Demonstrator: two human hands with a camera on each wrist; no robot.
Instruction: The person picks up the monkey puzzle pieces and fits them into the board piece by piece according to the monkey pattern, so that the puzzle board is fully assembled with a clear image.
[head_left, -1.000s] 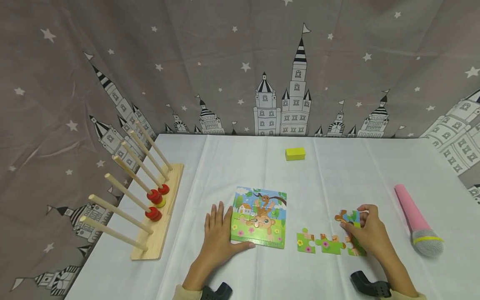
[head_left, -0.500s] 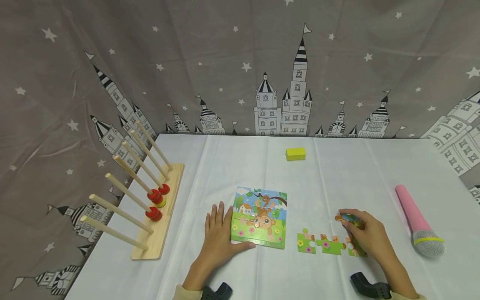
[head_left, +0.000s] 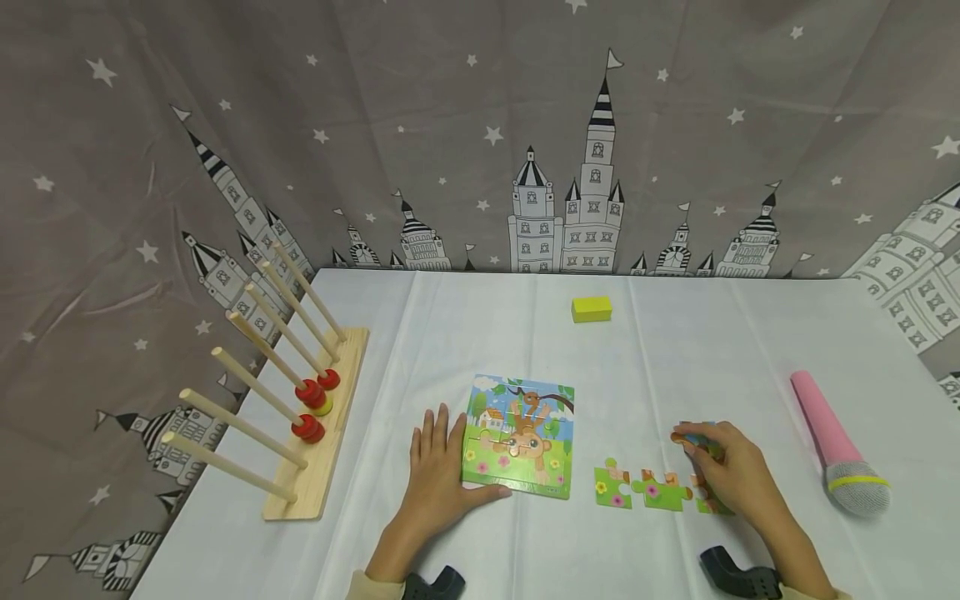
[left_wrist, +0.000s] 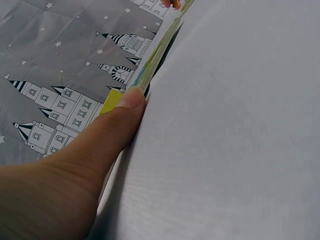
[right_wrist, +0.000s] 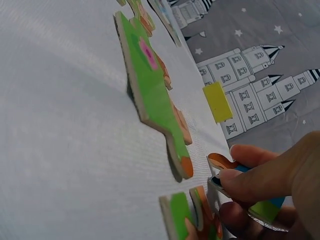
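Note:
My left hand (head_left: 435,492) lies spread on the cloth beside the picture puzzle (head_left: 517,433), a square board with a monkey scene. Its fingertips are at the puzzle's left edge and its thumb (left_wrist: 131,97) is at the near edge. My right hand (head_left: 738,475) pinches a jigsaw piece (right_wrist: 267,210) between thumb and fingers; brown, blue and green parts of it show, the rest is hidden by the hand. Below it sit more loose pieces in a row: a left one (head_left: 611,492), a middle one (head_left: 662,494) and a right one (head_left: 712,504) partly behind the hand.
A wooden peg stand (head_left: 330,433) with red and yellow beads is at the left. A yellow block (head_left: 591,309) lies towards the back. A pink toy microphone (head_left: 825,425) is right of my right hand. A grey castle-print curtain (head_left: 420,108) hangs behind the white table.
My right hand's fingers have shifted left over the jigsaw piece and now cover more of it, holding it tilted. The left hand and the puzzle board have stayed in place.

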